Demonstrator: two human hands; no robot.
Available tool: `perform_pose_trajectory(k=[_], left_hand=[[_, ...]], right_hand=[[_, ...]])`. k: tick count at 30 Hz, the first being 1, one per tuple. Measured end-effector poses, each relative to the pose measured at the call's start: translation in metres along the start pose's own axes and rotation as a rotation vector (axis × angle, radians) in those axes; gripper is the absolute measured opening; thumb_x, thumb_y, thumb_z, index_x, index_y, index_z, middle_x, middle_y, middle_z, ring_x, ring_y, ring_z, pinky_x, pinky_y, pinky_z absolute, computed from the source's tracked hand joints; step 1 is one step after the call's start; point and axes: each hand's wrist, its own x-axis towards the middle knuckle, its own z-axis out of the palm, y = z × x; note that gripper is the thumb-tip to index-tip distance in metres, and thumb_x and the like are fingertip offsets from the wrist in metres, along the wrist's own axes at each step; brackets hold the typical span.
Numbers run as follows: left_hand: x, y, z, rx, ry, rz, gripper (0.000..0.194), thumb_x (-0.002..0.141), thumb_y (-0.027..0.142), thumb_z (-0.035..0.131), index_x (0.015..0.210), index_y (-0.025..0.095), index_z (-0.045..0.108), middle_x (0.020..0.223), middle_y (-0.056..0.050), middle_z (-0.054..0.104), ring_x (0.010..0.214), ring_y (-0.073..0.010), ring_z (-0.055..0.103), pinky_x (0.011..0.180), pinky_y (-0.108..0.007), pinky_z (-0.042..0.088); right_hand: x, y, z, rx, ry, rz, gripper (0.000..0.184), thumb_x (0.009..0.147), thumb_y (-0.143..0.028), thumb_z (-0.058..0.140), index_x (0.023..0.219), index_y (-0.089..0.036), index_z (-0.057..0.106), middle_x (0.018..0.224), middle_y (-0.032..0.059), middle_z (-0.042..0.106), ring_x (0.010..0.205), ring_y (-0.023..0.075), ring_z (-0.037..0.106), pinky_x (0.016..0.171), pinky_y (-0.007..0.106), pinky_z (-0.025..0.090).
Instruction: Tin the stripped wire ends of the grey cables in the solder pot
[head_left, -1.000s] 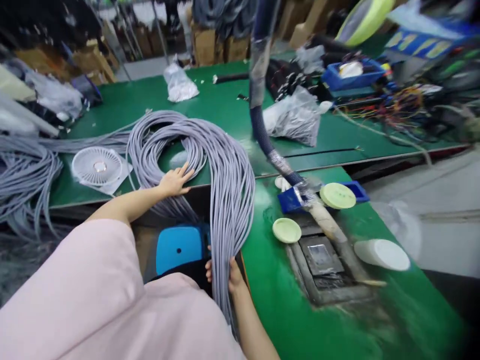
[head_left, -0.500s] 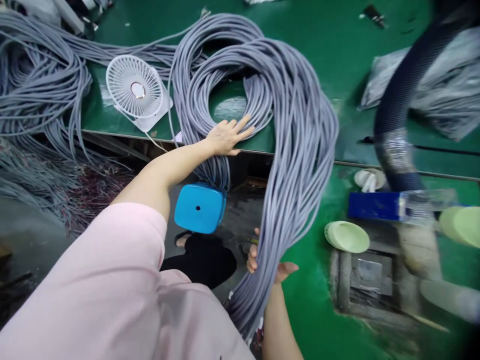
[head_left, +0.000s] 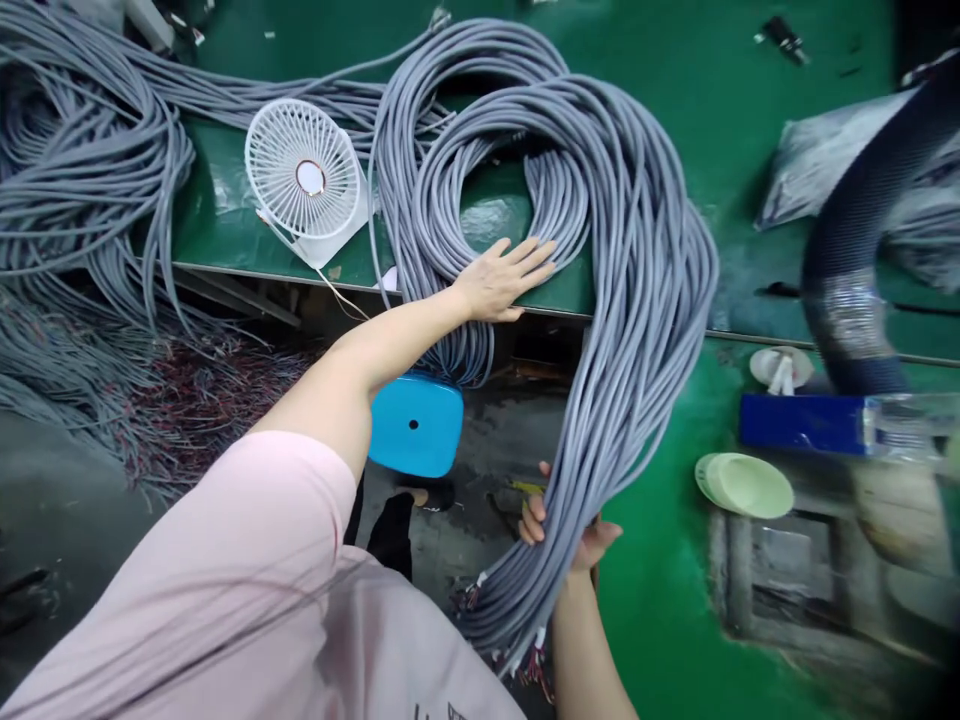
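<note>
A thick bundle of grey cables (head_left: 637,300) lies coiled on the green table and hangs over its front edge towards me. My left hand (head_left: 501,282) rests flat on the near side of the coil, fingers spread, holding nothing. From underneath, my right hand (head_left: 566,530) cradles the hanging part of the bundle. Its fingertips show on the left side of the cables and its thumb sticks out on the right; the palm is hidden. Below that hand, the cable ends (head_left: 517,650) show red and white wires near my shirt.
A white fan (head_left: 304,170) stands left of the coil, with more grey cables (head_left: 82,170) beyond it. A blue stool (head_left: 417,425) is below the table edge. On the right are a black hose (head_left: 855,220), a blue box (head_left: 802,423) and a pale green bowl (head_left: 750,486).
The view has shifted, so the table, fan and cables appear farther right. My left hand stays spread on the coil and my right hand stays around the bundle; more of the wire ends shows.
</note>
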Motion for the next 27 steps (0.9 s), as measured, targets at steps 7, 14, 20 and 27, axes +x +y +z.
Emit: perform_pose_trajectory(k=[7,14,20,27], left_hand=[[-0.067,0.03,0.016,-0.78,0.181,-0.184,0.039,0.079,0.037,0.056,0.114,0.022,0.067,0.137,-0.011,0.056,0.135,-0.027,0.042,0.117,-0.047,0.024],[-0.239,0.017,0.089,-1.357,0.232,-1.065,0.019,0.069,0.039,0.064,0.07,0.02,0.069,0.085,-0.011,0.073,0.097,-0.0292,0.064,0.099,-0.047,0.044],[-0.193,-0.06,0.137,-1.51,0.282,-1.246,0.031,0.08,0.036,0.054,0.098,0.016,0.069,0.11,-0.011,0.071,0.114,-0.0251,0.061,0.102,-0.042,0.043],[-0.12,-0.043,0.18,-1.65,0.17,-1.171,0.039,0.09,0.043,0.057,0.115,0.014,0.061,0.12,-0.011,0.063,0.113,-0.0236,0.059,0.101,-0.05,0.044]], right_hand=[[0.011,0.021,0.049,-0.004,0.212,-0.05,0.09,0.056,-0.086,0.059,0.132,-0.038,0.053,0.08,-0.0005,0.058,0.053,0.0112,0.046,0.051,0.027,0.039],[0.042,0.05,0.062,-0.029,0.297,-0.06,0.08,0.062,-0.082,0.059,0.129,-0.038,0.054,0.071,-0.0012,0.056,0.052,0.013,0.047,0.051,0.029,0.039],[0.05,0.06,0.051,0.042,0.251,-0.054,0.075,0.067,-0.073,0.063,0.13,-0.033,0.055,0.069,-0.0008,0.056,0.052,0.0143,0.051,0.053,0.03,0.042],[0.053,0.063,0.04,0.079,0.187,-0.022,0.072,0.067,-0.07,0.066,0.127,-0.032,0.056,0.069,0.0001,0.06,0.053,0.0151,0.055,0.055,0.031,0.046]])
